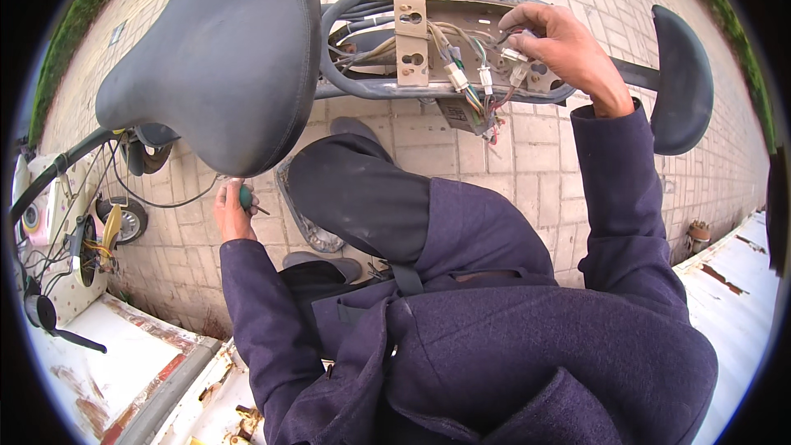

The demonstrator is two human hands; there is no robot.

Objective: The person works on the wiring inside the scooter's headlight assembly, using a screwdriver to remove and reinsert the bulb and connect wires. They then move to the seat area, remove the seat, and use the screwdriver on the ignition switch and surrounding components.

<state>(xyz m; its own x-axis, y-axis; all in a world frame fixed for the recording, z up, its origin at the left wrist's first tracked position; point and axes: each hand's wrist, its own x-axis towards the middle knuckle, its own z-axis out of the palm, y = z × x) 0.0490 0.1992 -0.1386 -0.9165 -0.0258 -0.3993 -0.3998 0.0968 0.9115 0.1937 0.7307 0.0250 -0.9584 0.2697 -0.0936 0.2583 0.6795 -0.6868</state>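
My right hand [563, 45] reaches over the rear frame [428, 92] of a two-wheeler, thumb and fingers pinched on a thin dark wire [515, 33]. Near those fingers, white plug connectors [457, 76] and a bundle of coloured wires [474, 99] spill out of the open metal tray. A drilled metal plate [410, 41] crosses the frame to the left of them. Below the black saddle [218, 66], my left hand [234, 209] is closed around a green-handled screwdriver [246, 196]. Its short shaft pokes out to the right; the rest is hidden by my fingers.
A black padded backrest [682, 81] stands at the right end of the frame. A small box [463, 115] hangs under the wiring. At the left are a handlebar [62, 163], a small wheel [124, 220] and loose cables. Rusty white panels [124, 346] lie along the near side.
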